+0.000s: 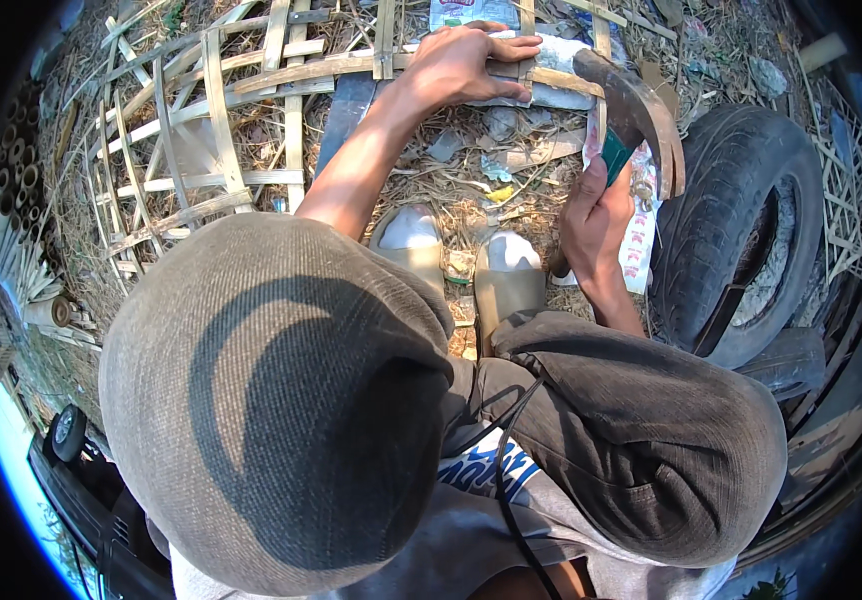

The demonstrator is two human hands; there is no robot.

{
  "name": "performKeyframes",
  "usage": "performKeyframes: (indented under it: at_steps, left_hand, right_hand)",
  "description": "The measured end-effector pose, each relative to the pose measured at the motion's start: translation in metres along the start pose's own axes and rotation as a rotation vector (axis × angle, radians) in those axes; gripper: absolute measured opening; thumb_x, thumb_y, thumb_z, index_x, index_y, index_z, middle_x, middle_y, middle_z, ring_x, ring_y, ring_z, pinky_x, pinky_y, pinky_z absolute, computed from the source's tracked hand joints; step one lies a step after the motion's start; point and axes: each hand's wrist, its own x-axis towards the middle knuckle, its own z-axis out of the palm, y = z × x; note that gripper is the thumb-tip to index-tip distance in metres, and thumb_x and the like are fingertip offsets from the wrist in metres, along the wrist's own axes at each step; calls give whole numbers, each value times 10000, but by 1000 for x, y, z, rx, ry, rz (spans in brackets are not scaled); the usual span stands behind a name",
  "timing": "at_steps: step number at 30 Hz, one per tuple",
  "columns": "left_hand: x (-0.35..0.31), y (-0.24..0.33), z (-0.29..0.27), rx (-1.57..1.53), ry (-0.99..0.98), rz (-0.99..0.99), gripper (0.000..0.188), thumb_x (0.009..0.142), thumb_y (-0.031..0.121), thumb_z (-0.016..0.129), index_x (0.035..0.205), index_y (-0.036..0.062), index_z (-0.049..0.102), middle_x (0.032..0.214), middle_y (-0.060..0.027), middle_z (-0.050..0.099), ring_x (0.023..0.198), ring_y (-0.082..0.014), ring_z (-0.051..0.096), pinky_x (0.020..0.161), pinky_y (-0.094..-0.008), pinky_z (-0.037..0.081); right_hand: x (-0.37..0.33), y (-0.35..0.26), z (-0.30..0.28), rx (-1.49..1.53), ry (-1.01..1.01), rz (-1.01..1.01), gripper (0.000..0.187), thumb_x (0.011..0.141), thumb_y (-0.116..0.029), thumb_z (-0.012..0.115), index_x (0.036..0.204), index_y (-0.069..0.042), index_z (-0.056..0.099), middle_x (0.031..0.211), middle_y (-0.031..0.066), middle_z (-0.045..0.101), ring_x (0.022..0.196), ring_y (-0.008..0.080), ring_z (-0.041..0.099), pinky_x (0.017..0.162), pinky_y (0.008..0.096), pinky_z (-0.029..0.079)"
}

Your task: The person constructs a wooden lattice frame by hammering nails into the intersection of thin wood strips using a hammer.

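A flat woven lattice of bamboo strips [213, 105] stretches across the ground ahead, reaching to the left. My left hand [466, 65] lies over its near edge, thumb and fingers to either side of a bamboo strip [563, 80]. In my right hand [599, 220] is a machete [623, 100] with a broad, dark, curved blade and a green part below it. The fingers wrap its handle, whose dark end sticks out below. The blade is beside the right end of the strip; whether it touches cannot be told.
A worn tyre [689, 215] lies to the right, close to my right hand. Between my bent knees are my feet in pale clogs [509, 285]. Straw, plastic scraps and a dark board [346, 115] cover the ground. Bamboo poles [16, 165] are stacked at far left; more lattice [856, 215] stands at far right.
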Motion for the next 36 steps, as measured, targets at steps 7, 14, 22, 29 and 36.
performKeyframes:
  at_steps: [7, 14, 22, 29, 36]
  left_hand:
    - [0, 2, 4, -38, -5, 10, 708, 732, 584, 843, 1363, 299, 692, 1443, 113, 630, 1429, -213, 513, 1165, -425, 439]
    - [-6, 10, 2, -49, 52, -20, 715, 695, 565, 872, 1336, 290, 714, 1421, 118, 647, 1414, -191, 528, 1174, -424, 433]
    - [-9, 9, 1, 42, 24, -32, 712, 706, 509, 876, 1369, 334, 685, 1417, 123, 651, 1411, -190, 536, 1190, -449, 398]
    - [-6, -1, 8, 17, 75, 13, 663, 728, 371, 846, 1371, 349, 682, 1412, 145, 652, 1402, -174, 546, 1181, -474, 402]
    - [-3, 3, 3, 6, 75, 11, 713, 694, 538, 875, 1358, 354, 691, 1406, 134, 657, 1405, -177, 541, 1185, -474, 394]
  right_hand:
    - [15, -10, -9, 69, -23, 88, 372, 1117, -334, 478, 1083, 29, 552, 600, 144, 556, 520, 225, 555, 516, 407, 433]
    - [52, -20, -5, 21, -81, 178, 481, 1112, -419, 479, 960, 29, 568, 624, 111, 545, 572, 170, 520, 546, 378, 438]
    - [-9, 8, -23, -18, -240, 238, 382, 1139, -292, 409, 1080, 39, 590, 645, 210, 546, 553, 344, 540, 565, 462, 420]
    - [9, -9, -5, -69, -318, 226, 387, 1137, -323, 414, 1068, 27, 563, 680, 256, 586, 595, 426, 591, 574, 477, 450]
    - [20, -11, -6, -70, -272, 192, 370, 1134, -312, 420, 1071, 23, 564, 679, 256, 582, 600, 449, 594, 561, 486, 430]
